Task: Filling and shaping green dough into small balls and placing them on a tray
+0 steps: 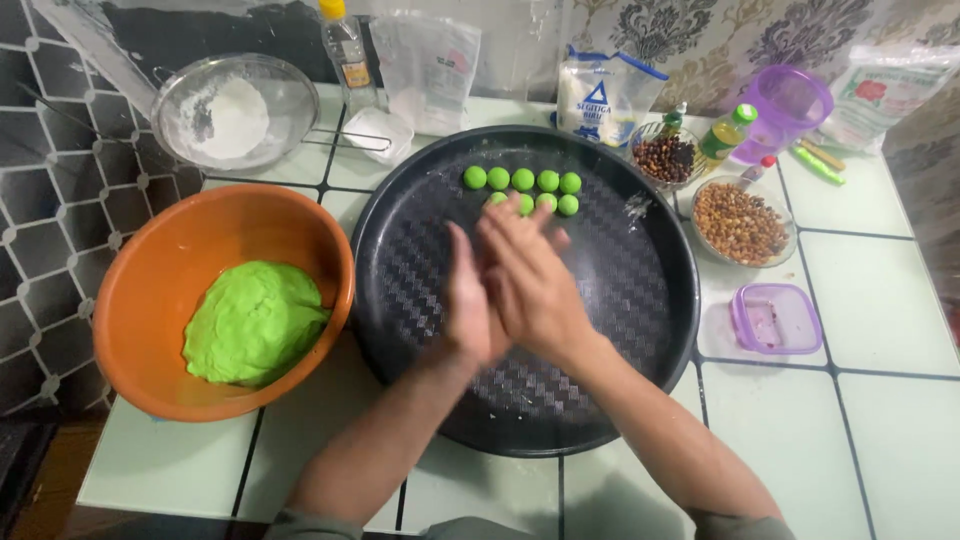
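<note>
My left hand (pixel 466 300) and my right hand (pixel 530 275) are pressed palm to palm above the round black tray (pixel 640 330). Whatever lies between the palms is hidden. Several small green dough balls (pixel 522 180) sit in two rows at the tray's far side, just beyond my fingertips. A large lump of green dough (pixel 255 322) rests in the orange bowl (pixel 150 290) to the left of the tray.
A sieve with white flour (pixel 235 115), a bottle (pixel 346 50) and flour bags (pixel 600 90) stand at the back. Two glass bowls of nuts (pixel 740 222) and dark bits (pixel 666 157), a purple jug (pixel 785 105) and a small purple-rimmed box (pixel 776 318) lie right.
</note>
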